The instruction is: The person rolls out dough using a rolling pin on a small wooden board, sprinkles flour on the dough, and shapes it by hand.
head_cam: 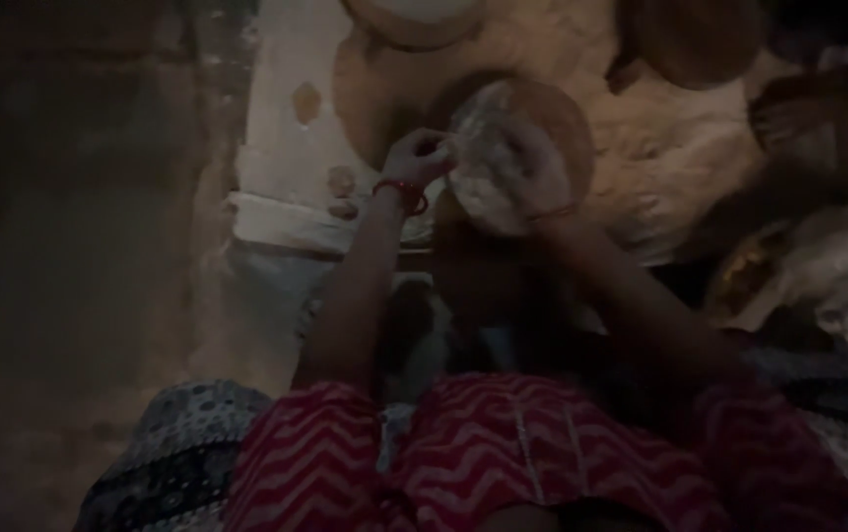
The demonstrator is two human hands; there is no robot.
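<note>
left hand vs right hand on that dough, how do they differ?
The left hand pinches the dough at its edge with the fingertips; the right hand lies spread across it. The left hand wears a red bangle at the wrist; the right shows only a thin band there. The right hand looks coated in flour, the left less so. Both touch the dough over the round board.

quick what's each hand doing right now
Left hand: fingers pinched on the edge of the pale floury dough disc.
Right hand: spread flat on that disc, open.
</note>
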